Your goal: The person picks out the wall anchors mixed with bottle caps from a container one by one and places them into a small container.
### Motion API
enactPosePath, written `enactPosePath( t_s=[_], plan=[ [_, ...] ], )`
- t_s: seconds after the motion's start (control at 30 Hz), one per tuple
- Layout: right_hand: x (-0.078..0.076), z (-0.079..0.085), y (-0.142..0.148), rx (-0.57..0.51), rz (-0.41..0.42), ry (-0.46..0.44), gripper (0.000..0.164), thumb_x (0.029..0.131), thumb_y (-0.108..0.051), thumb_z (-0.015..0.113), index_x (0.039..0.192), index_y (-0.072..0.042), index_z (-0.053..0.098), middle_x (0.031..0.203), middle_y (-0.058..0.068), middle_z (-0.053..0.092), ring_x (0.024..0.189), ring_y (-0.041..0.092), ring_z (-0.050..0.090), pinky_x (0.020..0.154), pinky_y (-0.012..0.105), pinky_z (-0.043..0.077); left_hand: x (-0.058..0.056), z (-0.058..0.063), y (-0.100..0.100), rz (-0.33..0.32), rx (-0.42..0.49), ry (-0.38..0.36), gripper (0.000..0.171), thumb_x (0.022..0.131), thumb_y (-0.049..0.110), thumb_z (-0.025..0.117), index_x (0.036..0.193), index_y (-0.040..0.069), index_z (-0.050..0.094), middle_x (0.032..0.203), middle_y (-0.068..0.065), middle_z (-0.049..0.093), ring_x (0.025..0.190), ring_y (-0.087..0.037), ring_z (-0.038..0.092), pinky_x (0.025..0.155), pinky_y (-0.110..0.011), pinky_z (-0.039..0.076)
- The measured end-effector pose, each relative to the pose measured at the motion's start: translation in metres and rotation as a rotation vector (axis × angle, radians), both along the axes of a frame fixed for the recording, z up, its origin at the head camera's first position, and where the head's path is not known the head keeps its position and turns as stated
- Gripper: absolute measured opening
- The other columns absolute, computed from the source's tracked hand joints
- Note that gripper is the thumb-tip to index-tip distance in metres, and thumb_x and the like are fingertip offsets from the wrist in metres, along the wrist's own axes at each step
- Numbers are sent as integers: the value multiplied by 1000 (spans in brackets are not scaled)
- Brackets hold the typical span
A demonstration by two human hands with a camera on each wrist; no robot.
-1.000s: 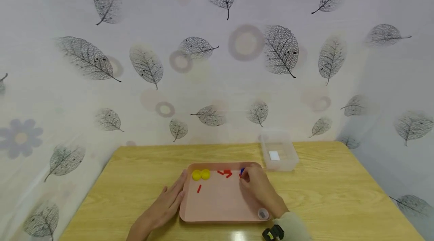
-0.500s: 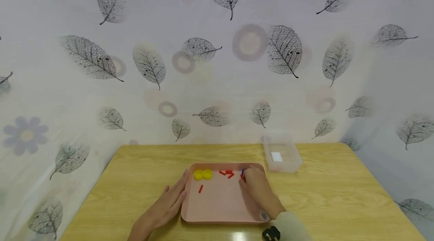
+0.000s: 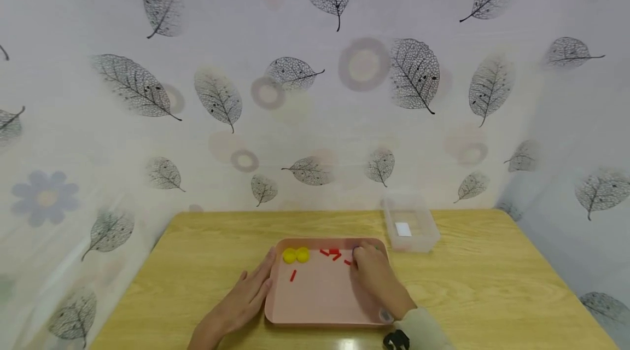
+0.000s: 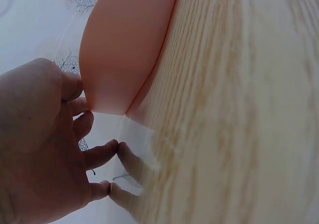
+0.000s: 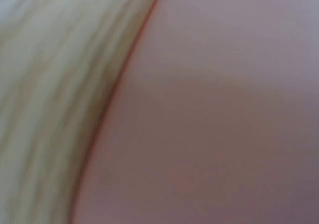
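My left hand (image 3: 241, 298) lies with fingers extended along the left edge of a pink tray (image 3: 320, 303); in the left wrist view its fingertips touch the table beside the tray (image 4: 122, 50). My right hand (image 3: 376, 276) reaches into the far right corner of the tray, its fingers bent down over a small blue piece (image 3: 355, 250) that is mostly hidden. Whether the fingers grip it cannot be seen. A short red stick (image 3: 348, 262) lies just left of those fingers. The right wrist view shows only the tray (image 5: 209, 149) and table, blurred.
Two yellow round pieces (image 3: 296, 255) sit at the tray's far left, above a single red stick (image 3: 293, 275). Several red pieces (image 3: 333, 252) lie at the far middle. A small clear cup (image 3: 386, 315) stands in the near right corner. Behind the tray is a clear box (image 3: 418, 238).
The right fingers have bent further down over the blue piece. One red stick beside them now shows more fully, slightly nearer. The left hand stays at the tray's edge.
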State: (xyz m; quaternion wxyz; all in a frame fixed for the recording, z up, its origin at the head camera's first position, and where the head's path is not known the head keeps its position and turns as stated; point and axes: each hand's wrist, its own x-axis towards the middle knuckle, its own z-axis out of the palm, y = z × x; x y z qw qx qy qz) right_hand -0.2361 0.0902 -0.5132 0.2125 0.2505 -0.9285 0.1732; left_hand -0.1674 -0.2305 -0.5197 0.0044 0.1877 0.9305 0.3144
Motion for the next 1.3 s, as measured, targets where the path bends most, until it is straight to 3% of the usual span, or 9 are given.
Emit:
enactPosePath(
  t_s=[0.3,0.5,0.63,0.87,1.07,1.3],
  plan=[
    [-5,7,9,-94,90,-119,23,76,1,79,67,-12,61,70,-6,56,71,11,52,71,32,49,-5,1,1,0,0,-6,58,114,26,36,166,15,13,170,-4,14,152,-37,25,114,-76,10],
    [-7,17,20,-213,218,-127,19,76,4,78,74,-11,66,79,-3,62,75,13,56,65,27,51,-7,-1,-1,-1,0,6,57,114,26,36,165,13,14,170,-5,15,151,-38,25,113,-77,10],
    [-7,21,29,-265,253,-157,17,78,3,78,79,-12,68,83,-3,59,72,17,59,63,24,53,-8,-3,-2,-6,-2,10,57,114,25,36,165,12,14,170,-6,15,151,-38,25,113,-77,11],
    [-10,34,44,-281,261,-86,23,78,3,82,80,-14,67,78,-2,58,66,13,54,57,21,48,-12,-5,-3,-8,-9,18,57,114,25,36,165,14,14,170,-5,15,152,-35,25,114,-75,12],
    [-15,46,56,-337,290,-30,22,78,6,79,82,-13,68,79,-4,59,67,12,55,58,29,52,-12,-6,-4,-13,-16,14,57,114,25,35,166,14,13,170,-5,14,152,-35,25,114,-75,12],
    [-24,54,75,-381,277,66,26,78,8,80,84,-15,69,79,-9,59,65,11,55,57,26,51,-11,-3,-4,-19,-8,0,57,114,26,34,166,15,11,170,-3,12,152,-34,24,114,-76,11]
  ],
)
